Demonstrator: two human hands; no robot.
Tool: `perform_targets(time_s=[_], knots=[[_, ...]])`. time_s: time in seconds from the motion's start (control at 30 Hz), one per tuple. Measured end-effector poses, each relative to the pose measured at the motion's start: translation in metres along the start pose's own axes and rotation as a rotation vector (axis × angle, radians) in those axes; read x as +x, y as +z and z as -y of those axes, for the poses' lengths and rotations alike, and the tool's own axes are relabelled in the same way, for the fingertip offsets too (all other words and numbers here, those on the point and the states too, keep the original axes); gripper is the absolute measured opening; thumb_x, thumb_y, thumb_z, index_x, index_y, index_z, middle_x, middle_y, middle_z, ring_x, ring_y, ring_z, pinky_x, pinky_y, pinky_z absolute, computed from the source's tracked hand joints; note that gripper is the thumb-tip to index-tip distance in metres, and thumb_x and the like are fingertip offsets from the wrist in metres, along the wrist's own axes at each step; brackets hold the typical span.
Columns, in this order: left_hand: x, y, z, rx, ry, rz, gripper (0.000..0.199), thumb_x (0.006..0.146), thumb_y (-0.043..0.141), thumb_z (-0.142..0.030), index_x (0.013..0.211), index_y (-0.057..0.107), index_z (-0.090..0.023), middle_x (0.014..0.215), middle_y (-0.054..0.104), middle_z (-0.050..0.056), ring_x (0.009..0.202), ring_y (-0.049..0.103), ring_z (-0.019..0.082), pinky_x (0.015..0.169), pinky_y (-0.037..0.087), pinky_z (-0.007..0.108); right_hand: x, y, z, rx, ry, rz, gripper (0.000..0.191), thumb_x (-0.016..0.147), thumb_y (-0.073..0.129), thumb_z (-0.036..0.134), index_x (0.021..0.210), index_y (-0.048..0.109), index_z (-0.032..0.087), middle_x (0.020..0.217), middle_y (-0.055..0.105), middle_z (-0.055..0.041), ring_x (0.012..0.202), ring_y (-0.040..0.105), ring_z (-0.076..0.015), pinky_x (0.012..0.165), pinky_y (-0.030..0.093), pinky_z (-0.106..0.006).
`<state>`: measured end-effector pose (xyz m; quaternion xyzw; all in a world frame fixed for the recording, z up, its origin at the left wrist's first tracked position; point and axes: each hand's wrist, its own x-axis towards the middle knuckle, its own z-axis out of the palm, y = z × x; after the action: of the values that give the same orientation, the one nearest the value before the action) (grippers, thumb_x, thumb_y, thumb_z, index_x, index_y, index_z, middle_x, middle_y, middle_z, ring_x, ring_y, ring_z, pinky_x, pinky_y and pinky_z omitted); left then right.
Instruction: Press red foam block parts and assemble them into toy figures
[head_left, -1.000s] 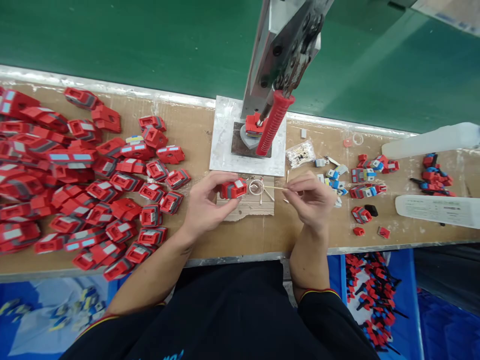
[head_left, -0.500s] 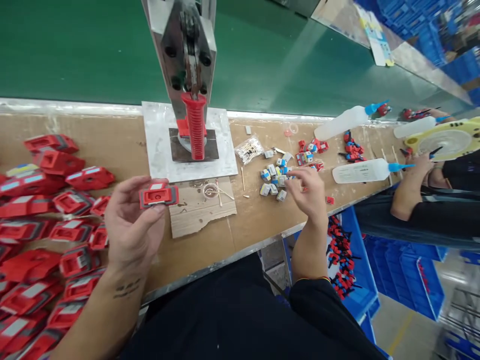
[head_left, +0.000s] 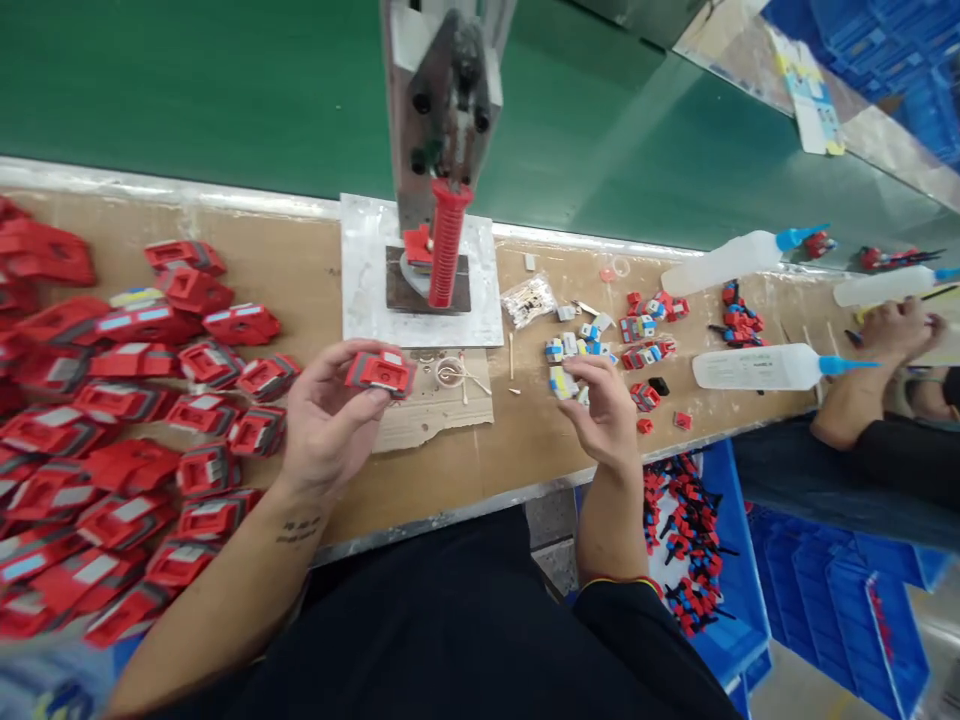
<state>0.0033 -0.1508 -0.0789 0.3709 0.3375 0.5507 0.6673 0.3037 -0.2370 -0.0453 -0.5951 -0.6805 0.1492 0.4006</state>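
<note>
My left hand point(head_left: 330, 420) grips a red plastic toy part point(head_left: 381, 372) with grey trim and a hollow in its upper face, raised over the bench. To the right, my right hand point(head_left: 604, 410) has thumb and forefinger around a small white-and-yellow block point(head_left: 560, 382). It is at the front of a pile of small white, blue and yellow blocks point(head_left: 589, 338), some hidden by the fingers. Many similar red parts point(head_left: 127, 400) lie heaped on the left. A hand press with a red handle point(head_left: 450, 245) stands on a white plate point(head_left: 364, 290) between my hands.
Cardboard point(head_left: 420, 430) bears a small glue cup point(head_left: 450, 372) and cotton swabs. A bag of swabs point(head_left: 529, 300) lies behind. Bottles point(head_left: 756, 367) lie right, near another person's hand point(head_left: 896, 330). A blue bin point(head_left: 724, 540) of red-and-black parts stands below the bench edge.
The view has shifted left, so the bench things appear farther right. My right hand has come down to the near side of the block pile. My left hand still holds the red part.
</note>
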Motion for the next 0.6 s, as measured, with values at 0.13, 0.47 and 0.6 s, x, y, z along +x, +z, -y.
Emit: perform_targets(time_s=[0.13,0.47,0.6], knots=[[-0.003,0.006,0.002,-0.096,-0.050,0.102,0.052,0.077,0.097,-0.041,0.124,0.076,-0.032,0.116,0.083,0.006,0.093,0.082,0.023,0.074,0.069,0.033,0.021,0.033,0.032,0.504,-0.062,-0.062,0.032,0.100,0.068,0.049,0.128,0.067,0.033,0.126,0.071,-0.0090,0.101,0.079,-0.0235,0.073,0.068,-0.036],[-0.004,0.009,-0.002,-0.213,-0.119,0.030,0.051,0.078,0.095,-0.040,0.121,0.078,-0.021,0.126,0.081,0.013,0.090,0.078,0.018,0.072,0.061,0.025,0.067,0.073,0.066,0.792,0.025,0.122,0.035,0.107,0.056,0.051,0.136,0.066,0.035,0.109,0.071,-0.0055,0.084,0.072,-0.0185,0.072,0.065,-0.037],[-0.002,0.008,-0.002,-0.215,-0.077,-0.022,0.047,0.083,0.092,-0.040,0.124,0.079,-0.022,0.111,0.081,0.007,0.081,0.072,0.013,0.070,0.058,0.024,0.079,0.077,0.077,0.636,-0.013,0.153,0.027,0.107,0.059,0.047,0.125,0.073,0.032,0.110,0.071,-0.0050,0.075,0.068,-0.0129,0.068,0.060,-0.030]])
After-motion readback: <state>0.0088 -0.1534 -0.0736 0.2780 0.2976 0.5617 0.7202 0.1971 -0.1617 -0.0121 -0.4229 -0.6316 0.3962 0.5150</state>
